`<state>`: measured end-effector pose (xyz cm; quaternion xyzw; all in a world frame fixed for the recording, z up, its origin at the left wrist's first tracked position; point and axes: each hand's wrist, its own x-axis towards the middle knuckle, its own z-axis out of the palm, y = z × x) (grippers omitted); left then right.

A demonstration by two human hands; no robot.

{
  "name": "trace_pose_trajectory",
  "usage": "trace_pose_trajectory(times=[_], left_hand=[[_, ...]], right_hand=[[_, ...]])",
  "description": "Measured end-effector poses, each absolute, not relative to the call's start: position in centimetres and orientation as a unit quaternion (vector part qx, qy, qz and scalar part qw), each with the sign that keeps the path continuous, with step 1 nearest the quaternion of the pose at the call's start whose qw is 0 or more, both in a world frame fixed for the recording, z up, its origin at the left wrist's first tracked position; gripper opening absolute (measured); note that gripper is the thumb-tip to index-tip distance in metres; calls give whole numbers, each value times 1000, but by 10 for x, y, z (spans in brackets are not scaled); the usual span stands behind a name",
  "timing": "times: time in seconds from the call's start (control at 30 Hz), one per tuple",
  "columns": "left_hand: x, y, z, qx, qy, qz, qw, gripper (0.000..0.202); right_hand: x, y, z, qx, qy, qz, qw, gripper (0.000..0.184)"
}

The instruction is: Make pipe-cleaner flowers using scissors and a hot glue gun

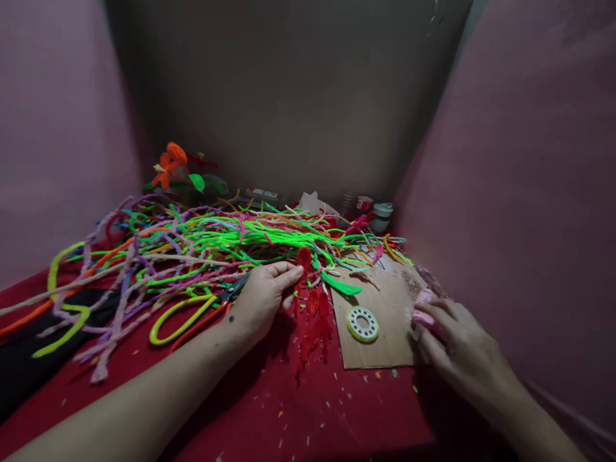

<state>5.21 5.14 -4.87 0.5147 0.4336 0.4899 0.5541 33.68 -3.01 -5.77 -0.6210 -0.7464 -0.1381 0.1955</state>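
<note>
My left hand (269,295) pinches a red fuzzy petal (303,258) between thumb and fingertips, held upright above the table. Just below it, several more red petals (315,321) lie on the red cloth. My right hand (464,340) is closed around a pink hand-held tool (426,314) at the right edge of a cardboard sheet (359,356); my fingers cover much of it, and its exact kind is unclear. Scissors (185,319) with yellow and red handles lie beside my left wrist, blades partly behind the hand.
A tangled heap of colourful pipe cleaners (250,234) spreads across the back and left. On the cardboard are a yellow-and-white tape roll (362,324) and a green leaf shape (341,283). Behind stand an orange flower (171,163) and a lidded cup (382,217). Pink walls flank both sides.
</note>
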Motion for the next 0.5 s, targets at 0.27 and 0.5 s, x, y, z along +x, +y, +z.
trace_pose_trajectory(times=[0.27, 0.5], left_hand=[[51, 55, -56, 498, 403, 516, 568, 22], [51, 53, -51, 493, 408, 513, 573, 26]], right_hand=[[222, -4, -46, -512, -838, -16, 188, 30], [200, 43, -46, -554, -826, 4, 103, 12]])
